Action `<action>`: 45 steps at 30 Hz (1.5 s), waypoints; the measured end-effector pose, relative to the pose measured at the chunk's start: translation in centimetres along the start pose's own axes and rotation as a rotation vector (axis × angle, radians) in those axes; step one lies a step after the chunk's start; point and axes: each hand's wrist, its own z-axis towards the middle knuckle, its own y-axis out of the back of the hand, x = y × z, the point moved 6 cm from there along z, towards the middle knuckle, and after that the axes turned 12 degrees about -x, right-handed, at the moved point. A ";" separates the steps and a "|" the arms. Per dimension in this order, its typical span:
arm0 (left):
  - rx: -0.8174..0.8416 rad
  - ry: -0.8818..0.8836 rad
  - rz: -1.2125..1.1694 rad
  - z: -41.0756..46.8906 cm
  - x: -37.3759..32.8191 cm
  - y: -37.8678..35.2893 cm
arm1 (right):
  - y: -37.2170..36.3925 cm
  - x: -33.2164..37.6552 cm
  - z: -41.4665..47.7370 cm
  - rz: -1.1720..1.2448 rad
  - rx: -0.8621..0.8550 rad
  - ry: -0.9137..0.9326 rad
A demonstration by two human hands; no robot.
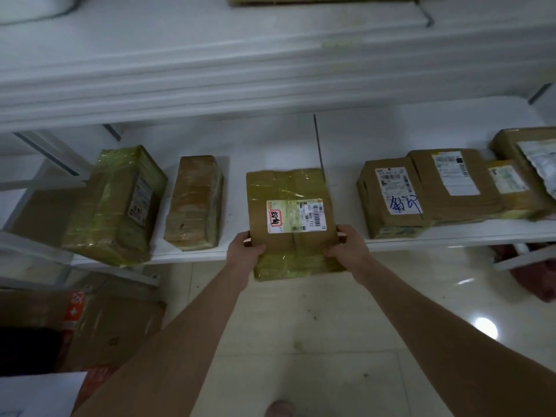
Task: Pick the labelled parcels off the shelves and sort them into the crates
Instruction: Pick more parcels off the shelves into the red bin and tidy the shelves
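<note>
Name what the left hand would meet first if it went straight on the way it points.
The labelled parcel it grips: the left hand points into its near left corner. Behind that, seemingly the white shelf.

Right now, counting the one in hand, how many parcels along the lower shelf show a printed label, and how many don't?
Label showing: 5 (held parcel, large taped parcel, blue-inked parcel, two brown parcels beside it)
No label showing: 1 (narrow taped parcel)
Cannot tell: 1 (far-right parcel, partly covered)
Total: 7
</note>
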 end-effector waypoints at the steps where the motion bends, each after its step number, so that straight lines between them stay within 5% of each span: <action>1: 0.006 0.015 -0.044 -0.8 -0.3 0.4 | 0.5 0.3 -0.6 0.022 -0.016 -0.011; 8: 0.062 0.044 -0.140 -5.6 -2.0 3.2 | 3.6 1.9 -4.0 0.060 -0.134 -0.037; 27: 0.136 0.076 -0.043 -13.3 -2.1 7.6 | 6.7 5.0 -10.6 -0.028 0.074 -0.046; 45: -0.090 0.151 -0.218 -18.1 -1.1 17.9 | 2.0 8.5 -18.6 -0.025 0.249 -0.077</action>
